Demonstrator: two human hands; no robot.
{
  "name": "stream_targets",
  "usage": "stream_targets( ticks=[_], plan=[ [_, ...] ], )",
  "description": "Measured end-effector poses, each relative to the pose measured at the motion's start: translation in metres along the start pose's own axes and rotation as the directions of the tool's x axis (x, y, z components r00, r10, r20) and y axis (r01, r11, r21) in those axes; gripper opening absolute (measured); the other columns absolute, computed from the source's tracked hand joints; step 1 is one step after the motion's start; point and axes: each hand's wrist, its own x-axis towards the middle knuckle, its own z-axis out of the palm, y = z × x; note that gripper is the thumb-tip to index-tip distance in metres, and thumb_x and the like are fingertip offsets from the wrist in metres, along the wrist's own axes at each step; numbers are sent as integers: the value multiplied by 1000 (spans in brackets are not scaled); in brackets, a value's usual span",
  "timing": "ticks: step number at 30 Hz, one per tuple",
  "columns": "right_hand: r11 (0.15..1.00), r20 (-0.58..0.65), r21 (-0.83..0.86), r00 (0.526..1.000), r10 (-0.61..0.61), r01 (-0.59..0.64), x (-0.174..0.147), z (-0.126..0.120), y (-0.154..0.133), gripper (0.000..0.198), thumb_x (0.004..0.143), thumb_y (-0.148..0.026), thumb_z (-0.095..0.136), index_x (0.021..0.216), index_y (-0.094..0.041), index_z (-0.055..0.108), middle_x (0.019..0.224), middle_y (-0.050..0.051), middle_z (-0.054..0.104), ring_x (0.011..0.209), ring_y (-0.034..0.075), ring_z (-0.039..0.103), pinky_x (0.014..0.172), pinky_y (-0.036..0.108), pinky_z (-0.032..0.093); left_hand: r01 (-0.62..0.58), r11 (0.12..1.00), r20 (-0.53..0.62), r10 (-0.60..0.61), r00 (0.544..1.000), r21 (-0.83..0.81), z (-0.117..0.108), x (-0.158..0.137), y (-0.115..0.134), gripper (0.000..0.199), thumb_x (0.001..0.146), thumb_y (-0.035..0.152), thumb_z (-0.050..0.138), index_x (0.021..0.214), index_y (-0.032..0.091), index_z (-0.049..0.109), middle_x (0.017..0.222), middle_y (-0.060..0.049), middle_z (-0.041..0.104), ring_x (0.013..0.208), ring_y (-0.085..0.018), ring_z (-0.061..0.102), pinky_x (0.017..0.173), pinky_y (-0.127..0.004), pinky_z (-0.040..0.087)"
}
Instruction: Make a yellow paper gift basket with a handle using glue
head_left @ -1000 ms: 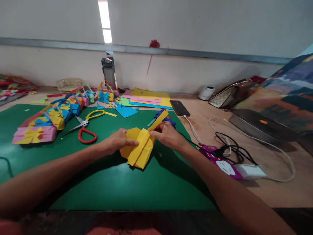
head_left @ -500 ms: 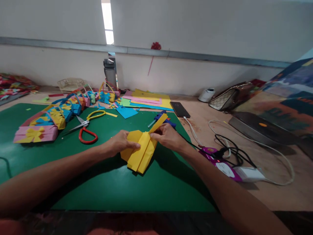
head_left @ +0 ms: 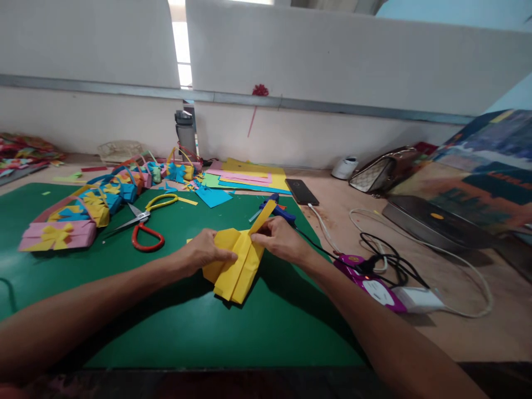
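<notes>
Over a green mat on the desk, a folded yellow paper piece is being held between the left hand and the right hand, its long axis slanting away to the right. The left hand is pinching its left side, thumb on top. The right hand, nearer the far end, is gripping a narrow yellow strip (whether joined there, I cannot tell). 1 blue glue gun is resting just beyond.
</notes>
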Motion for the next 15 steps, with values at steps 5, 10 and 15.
stream_targets(
  ticks=[5,10,15],
  plan=[
    [999,-18,-28,1000,15,-15,1,1,3,14,64,-14,50,65,-12,64,65,1,62,58,12,53,51,21,39,2,1000,-6,-2,1000,-2,-1,1,-2,29,49,20,75,75,12,67,71,-4,71,60,-19,64,55,-27,50],
    [999,-16,-15,999,37,-37,2,2,5,17,65,-14,50,72,-12,66,70,3,66,66,15,58,57,23,44,9,1000,-16,-9,1000,-1,-3,2,-3,29,49,20,76,76,12,68,74,-5,72,66,-20,65,56,-26,51],
    [999,-22,-12,999,49,-50,3,3,3,18,64,-14,50,72,-13,67,74,3,67,70,17,60,61,25,46,22,1000,-31,-22,999,14,-4,2,-2,28,50,18,77,76,12,68,75,-5,72,67,-20,65,54,-25,50]
  ],
)
